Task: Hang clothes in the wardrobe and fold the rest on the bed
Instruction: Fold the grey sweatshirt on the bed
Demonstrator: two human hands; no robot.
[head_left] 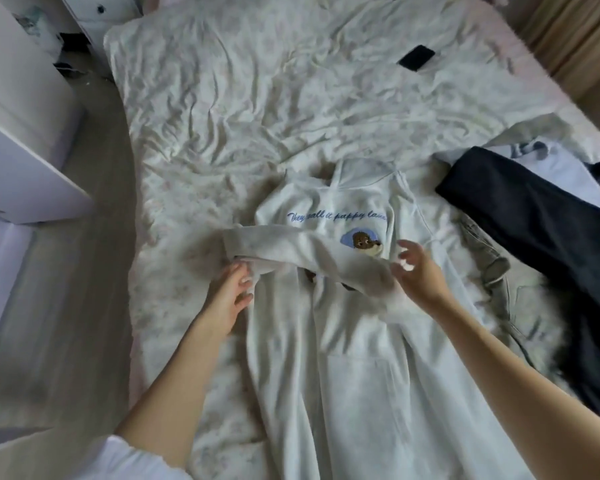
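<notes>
The hoodie sleeve [291, 252] lies crosswise between both hands: left hand [231, 294] touches its fold, fingers relaxed; right hand [418, 275] hovers open, empty

Hoodie [329, 202]: prob. "They call it puppy love"

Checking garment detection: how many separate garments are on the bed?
3 visible: white hoodie spread at centre under both hands, dark navy garment at right, grey garment between them. More may be hidden under the navy one.
</notes>
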